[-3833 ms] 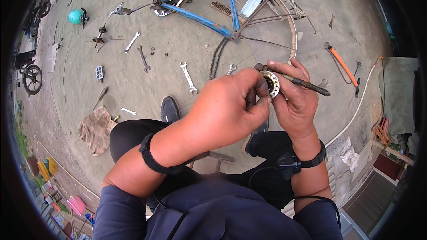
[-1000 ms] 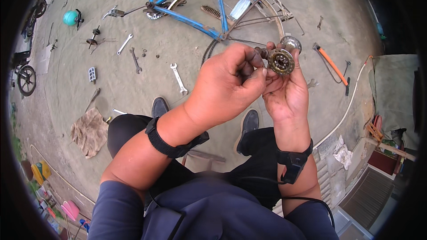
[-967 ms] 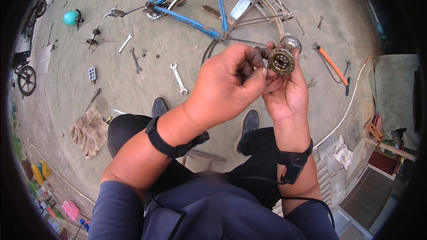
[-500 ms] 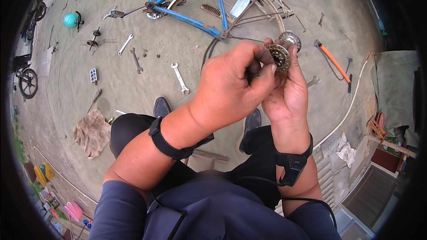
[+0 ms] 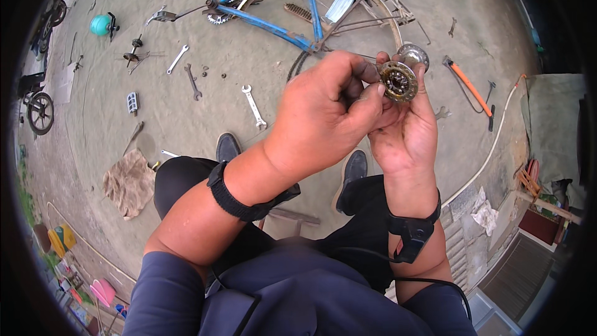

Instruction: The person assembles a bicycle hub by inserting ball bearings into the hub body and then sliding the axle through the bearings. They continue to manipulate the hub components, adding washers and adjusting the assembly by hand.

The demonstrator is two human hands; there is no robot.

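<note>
Looking down from the head camera, the right hand (image 5: 404,130) holds a greasy round bicycle wheel hub (image 5: 399,79) upright at chest height, fingers wrapped around its body below the flange, while the left hand (image 5: 326,112) closes over it from the side — thumb and fingertips pinched together against the flange's edge. On the dirt ground beyond lie a blue bicycle frame (image 5: 267,15), a silver spanner (image 5: 254,106), an orange-handled tool (image 5: 467,84) and a crumpled rag (image 5: 129,182) — all well apart from the hands.
</note>
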